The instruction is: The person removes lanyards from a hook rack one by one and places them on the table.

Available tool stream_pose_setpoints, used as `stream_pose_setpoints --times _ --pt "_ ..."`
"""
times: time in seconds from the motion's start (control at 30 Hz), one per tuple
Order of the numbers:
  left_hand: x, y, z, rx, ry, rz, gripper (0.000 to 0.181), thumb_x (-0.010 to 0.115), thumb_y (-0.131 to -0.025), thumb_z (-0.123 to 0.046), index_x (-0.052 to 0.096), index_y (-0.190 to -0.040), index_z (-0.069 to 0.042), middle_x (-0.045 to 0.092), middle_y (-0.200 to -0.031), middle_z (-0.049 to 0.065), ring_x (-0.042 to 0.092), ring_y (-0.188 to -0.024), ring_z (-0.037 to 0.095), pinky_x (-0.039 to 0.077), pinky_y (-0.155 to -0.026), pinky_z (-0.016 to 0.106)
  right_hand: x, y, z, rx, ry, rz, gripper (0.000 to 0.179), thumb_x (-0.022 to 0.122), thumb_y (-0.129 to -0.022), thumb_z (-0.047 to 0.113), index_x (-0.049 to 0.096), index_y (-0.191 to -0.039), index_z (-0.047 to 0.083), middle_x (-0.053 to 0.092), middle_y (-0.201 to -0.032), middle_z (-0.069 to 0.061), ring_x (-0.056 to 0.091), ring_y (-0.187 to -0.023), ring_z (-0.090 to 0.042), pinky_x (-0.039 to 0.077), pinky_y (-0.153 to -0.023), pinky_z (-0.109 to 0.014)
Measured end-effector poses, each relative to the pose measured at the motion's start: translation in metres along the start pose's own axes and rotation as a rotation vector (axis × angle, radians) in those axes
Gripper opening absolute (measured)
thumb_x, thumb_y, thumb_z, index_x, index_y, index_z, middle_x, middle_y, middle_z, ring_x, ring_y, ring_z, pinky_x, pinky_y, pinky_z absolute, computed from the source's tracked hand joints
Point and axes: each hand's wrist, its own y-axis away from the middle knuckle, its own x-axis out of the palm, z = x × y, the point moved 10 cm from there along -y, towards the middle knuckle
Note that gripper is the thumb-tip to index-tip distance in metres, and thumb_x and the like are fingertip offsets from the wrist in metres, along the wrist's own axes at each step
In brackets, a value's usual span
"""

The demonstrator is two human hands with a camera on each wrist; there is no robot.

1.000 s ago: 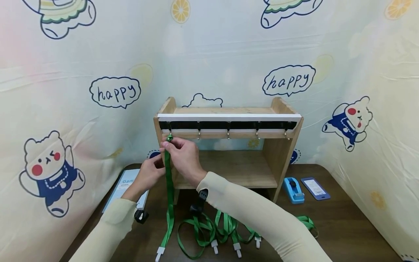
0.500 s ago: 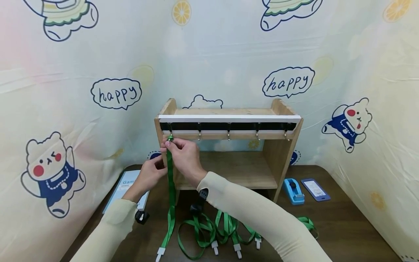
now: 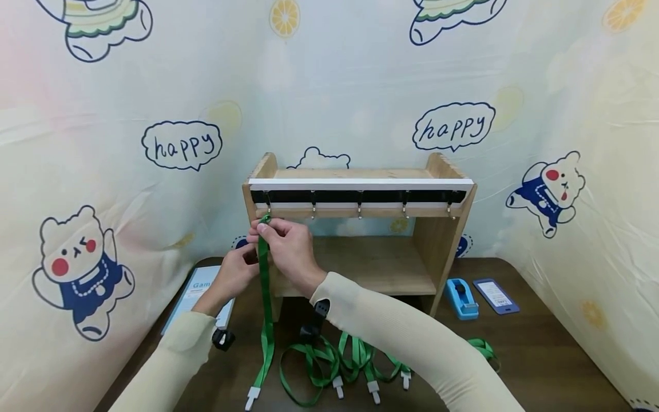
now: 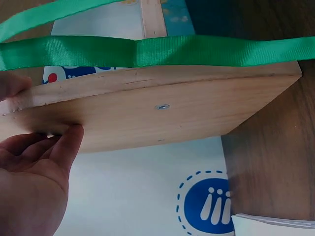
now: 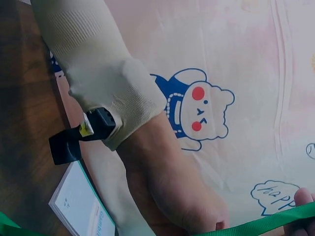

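Observation:
In the head view, my right hand (image 3: 292, 247) pinches a green lanyard (image 3: 265, 297) near its top, just below the leftmost hook (image 3: 268, 207) on the wooden shelf (image 3: 370, 263). Whether the lanyard's loop is on that hook is too small to tell. Its strap hangs straight down to a white clip (image 3: 252, 395) at the table. Lower down and behind the strap, my left hand (image 3: 234, 279) holds the front edge of the shelf's left side. The left wrist view shows the left hand (image 4: 37, 182) with fingertips against the side panel (image 4: 162, 115), beside the green strap.
Several more hooks line the black strip (image 3: 337, 198) to the right. Green lanyards (image 3: 355, 360) lie in front of the shelf, and another coil (image 3: 483, 349) is farther right. A blue tape dispenser (image 3: 462, 300) and blue card holder (image 3: 496, 296) sit right; a booklet (image 3: 198, 286) lies left.
My right hand and the lanyard's top have shifted slightly left relative to the hook. The left hand has stayed at the shelf's side.

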Motion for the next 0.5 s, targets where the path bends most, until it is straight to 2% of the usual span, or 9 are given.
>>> stream_pose_setpoints --times 0.3,0.5 --pt "0.000 0.000 0.001 -0.003 0.007 0.012 0.033 0.066 -0.099 -0.030 0.066 -0.121 -0.006 0.065 -0.108 0.016 0.055 -0.097 0.029 0.049 -0.080 0.033 0.005 0.009 0.008 -0.043 -0.023 0.068 0.020 0.065 -0.100 0.024 0.076 -0.114 0.018 0.079 -0.106 0.003 0.076 -0.098 -0.012 0.057 -0.096 -0.030" --pt "-0.002 0.002 0.001 0.001 0.057 0.001 0.024 0.063 -0.100 -0.024 0.067 -0.108 -0.002 0.061 -0.093 0.012 0.055 -0.087 0.025 0.049 -0.074 0.031 0.009 0.022 -0.001 -0.005 -0.093 0.111 0.020 0.063 -0.100 0.018 0.076 -0.114 0.011 0.079 -0.109 -0.006 0.076 -0.102 -0.016 0.057 -0.097 -0.032"
